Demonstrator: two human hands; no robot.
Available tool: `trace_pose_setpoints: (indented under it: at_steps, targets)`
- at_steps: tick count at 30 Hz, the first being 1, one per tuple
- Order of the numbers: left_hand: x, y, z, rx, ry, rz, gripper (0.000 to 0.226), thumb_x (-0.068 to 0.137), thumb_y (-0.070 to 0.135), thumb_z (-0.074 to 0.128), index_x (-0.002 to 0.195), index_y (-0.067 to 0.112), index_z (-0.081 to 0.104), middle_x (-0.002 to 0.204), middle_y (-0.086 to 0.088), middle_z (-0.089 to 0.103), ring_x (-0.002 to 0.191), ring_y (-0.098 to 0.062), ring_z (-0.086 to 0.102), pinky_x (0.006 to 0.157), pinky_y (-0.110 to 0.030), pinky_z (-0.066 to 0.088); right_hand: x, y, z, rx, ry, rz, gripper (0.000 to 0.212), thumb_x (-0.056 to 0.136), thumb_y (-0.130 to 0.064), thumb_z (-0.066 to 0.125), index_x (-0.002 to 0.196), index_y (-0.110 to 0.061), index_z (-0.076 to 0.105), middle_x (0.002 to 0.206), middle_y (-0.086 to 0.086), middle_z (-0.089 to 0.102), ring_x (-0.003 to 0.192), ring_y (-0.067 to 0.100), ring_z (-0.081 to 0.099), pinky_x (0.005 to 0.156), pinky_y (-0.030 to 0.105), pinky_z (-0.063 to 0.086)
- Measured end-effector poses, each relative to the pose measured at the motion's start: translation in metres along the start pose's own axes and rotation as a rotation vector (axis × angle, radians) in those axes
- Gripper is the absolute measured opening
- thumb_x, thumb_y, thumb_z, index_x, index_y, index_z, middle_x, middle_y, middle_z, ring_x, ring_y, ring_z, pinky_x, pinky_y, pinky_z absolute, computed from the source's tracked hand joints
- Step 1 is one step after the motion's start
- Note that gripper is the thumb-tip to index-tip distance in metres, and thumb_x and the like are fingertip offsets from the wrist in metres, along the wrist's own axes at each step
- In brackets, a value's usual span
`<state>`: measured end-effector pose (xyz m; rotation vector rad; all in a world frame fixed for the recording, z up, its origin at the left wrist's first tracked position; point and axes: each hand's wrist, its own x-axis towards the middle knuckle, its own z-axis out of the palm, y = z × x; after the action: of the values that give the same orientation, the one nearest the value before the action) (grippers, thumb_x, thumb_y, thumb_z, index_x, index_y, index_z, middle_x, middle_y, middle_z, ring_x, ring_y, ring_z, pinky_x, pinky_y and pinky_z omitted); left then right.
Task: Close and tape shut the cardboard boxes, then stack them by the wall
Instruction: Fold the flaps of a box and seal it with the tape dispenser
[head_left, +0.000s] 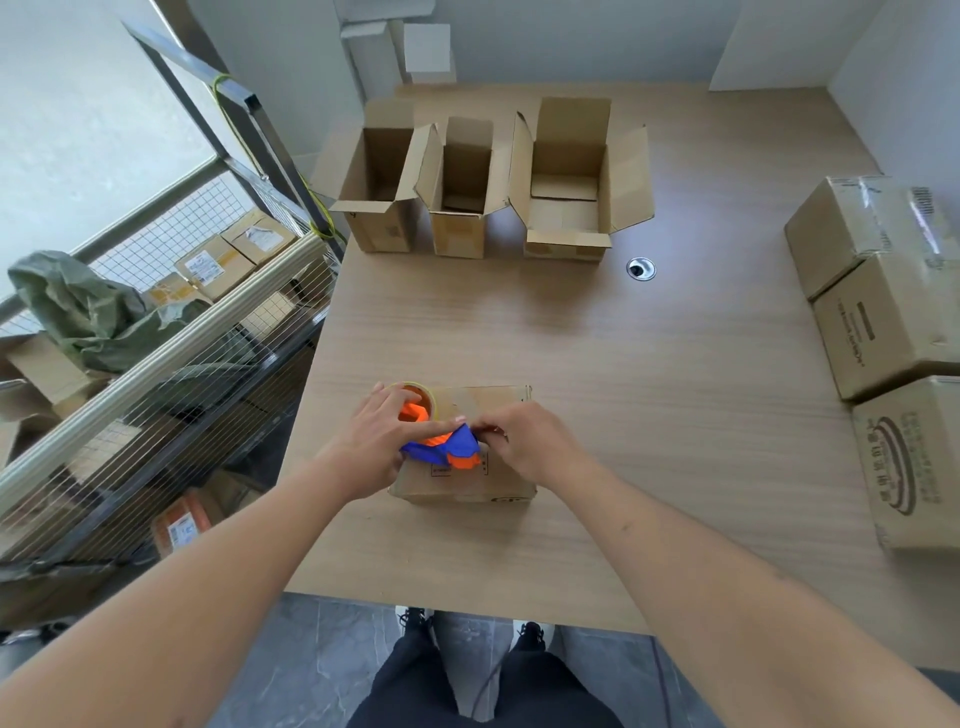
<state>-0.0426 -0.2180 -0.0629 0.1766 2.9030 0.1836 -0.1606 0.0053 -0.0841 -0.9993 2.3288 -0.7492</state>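
Nearest the person, a small closed cardboard box (462, 457) sits on the wooden surface (597, 353) close to its front edge, and both hands are at work on its top. The left hand (376, 444) is laid over a blue and orange tape dispenser (441, 441), its fingers curled about the body while the roll end sits at the box's far left corner. The right hand (524, 441) has thumb and fingers brought together at the dispenser's mouth, apparently pinching the free end of the tape, though the tape itself is too thin to make out. This looks like the taping step for this box: flaps down, seam not visibly sealed yet. The next move probably calls for anchoring the tape end on one side of the box, then drawing the dispenser straight along the seam with steady downward pressure so the flaps stay flat. Further back, three open cardboard boxes (470, 192) stand in a row with flaps up, awaiting closing. At the right edge of the surface, sealed boxes (883, 312) are already grouped near the wall (893, 78). To the left, off the surface, a wire rack (171, 332) holds other parcels.
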Motion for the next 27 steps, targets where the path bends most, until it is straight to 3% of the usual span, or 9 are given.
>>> trace_pose_setpoints:
  at_steps: [3, 6, 9, 13, 16, 18, 23, 27]
  targets:
    - [-0.001, -0.001, 0.001, 0.038, 0.038, 0.015, 0.085, 0.085, 0.034, 0.077, 0.15, 0.061, 0.029, 0.133, -0.009, 0.046, 0.133, -0.034, 0.041, 0.117, -0.057, 0.027, 0.001, -0.001, 0.004, 0.036, 0.066, 0.083, 0.018, 0.096, -0.028, 0.063, 0.106, -0.034, 0.077, 0.102, -0.01, 0.075, 0.094, 0.016, 0.065, 0.081, 0.034, 0.054]
    - [-0.003, 0.006, 0.006, 0.104, 0.146, 0.04, 0.058, 0.096, 0.054, 0.051, 0.15, 0.058, 0.033, 0.12, -0.009, 0.053, 0.111, -0.034, 0.053, 0.095, -0.048, 0.046, 0.001, 0.0, 0.012, 0.097, 0.111, 0.156, 0.014, 0.094, -0.024, 0.067, 0.1, -0.029, 0.078, 0.1, -0.009, 0.074, 0.094, 0.014, 0.064, 0.083, 0.033, 0.052]
    - [-0.008, 0.009, 0.006, 0.145, 0.182, 0.058, 0.056, 0.096, 0.058, 0.037, 0.152, 0.054, 0.033, 0.111, -0.008, 0.055, 0.091, -0.031, 0.055, 0.08, -0.041, 0.049, 0.002, 0.0, 0.019, 0.168, 0.166, 0.204, 0.011, 0.089, -0.021, 0.072, 0.093, -0.028, 0.079, 0.094, -0.01, 0.075, 0.09, 0.011, 0.064, 0.084, 0.034, 0.052]
    - [-0.02, 0.0, 0.003, 0.151, 0.19, 0.076, 0.057, 0.097, 0.056, 0.045, 0.152, 0.053, 0.033, 0.104, -0.005, 0.053, 0.077, -0.026, 0.05, 0.071, -0.037, 0.046, 0.001, -0.005, 0.021, 0.175, 0.169, 0.242, 0.012, 0.088, -0.016, 0.071, 0.087, -0.025, 0.078, 0.081, -0.017, 0.071, 0.084, 0.005, 0.063, 0.078, 0.026, 0.048]
    - [-0.034, -0.018, 0.007, 0.071, 0.176, 0.025, 0.066, 0.096, 0.051, 0.058, 0.153, 0.056, 0.027, 0.104, -0.005, 0.05, 0.077, -0.026, 0.05, 0.071, -0.036, 0.045, -0.004, -0.002, 0.017, 0.183, 0.223, 0.28, 0.022, 0.086, -0.01, 0.069, 0.076, -0.029, 0.072, 0.073, -0.015, 0.07, 0.075, -0.004, 0.061, 0.073, 0.021, 0.043]
    - [-0.039, -0.024, 0.01, 0.037, 0.147, 0.009, 0.074, 0.094, 0.049, 0.066, 0.154, 0.057, 0.024, 0.104, -0.005, 0.048, 0.08, -0.026, 0.049, 0.072, -0.036, 0.044, -0.012, -0.001, 0.01, 0.181, 0.239, 0.288, 0.021, 0.086, -0.008, 0.069, 0.076, -0.027, 0.072, 0.075, -0.01, 0.073, 0.078, 0.0, 0.064, 0.073, 0.019, 0.045]
    - [-0.033, -0.022, 0.007, 0.032, 0.131, 0.026, 0.07, 0.092, 0.047, 0.068, 0.151, 0.059, 0.03, 0.105, -0.005, 0.051, 0.083, -0.027, 0.052, 0.075, -0.037, 0.045, -0.036, 0.007, -0.007, 0.165, 0.249, 0.364, 0.015, 0.086, -0.011, 0.071, 0.078, -0.024, 0.072, 0.07, -0.01, 0.073, 0.078, 0.006, 0.068, 0.072, 0.022, 0.048]
    - [-0.03, -0.02, 0.003, 0.025, 0.099, -0.016, 0.062, 0.098, 0.049, 0.057, 0.15, 0.062, 0.026, 0.114, -0.006, 0.051, 0.096, -0.03, 0.054, 0.086, -0.04, 0.043, -0.046, 0.021, -0.022, 0.144, 0.25, 0.438, 0.018, 0.088, -0.013, 0.072, 0.075, -0.026, 0.069, 0.07, -0.009, 0.073, 0.078, 0.011, 0.068, 0.069, 0.023, 0.047]
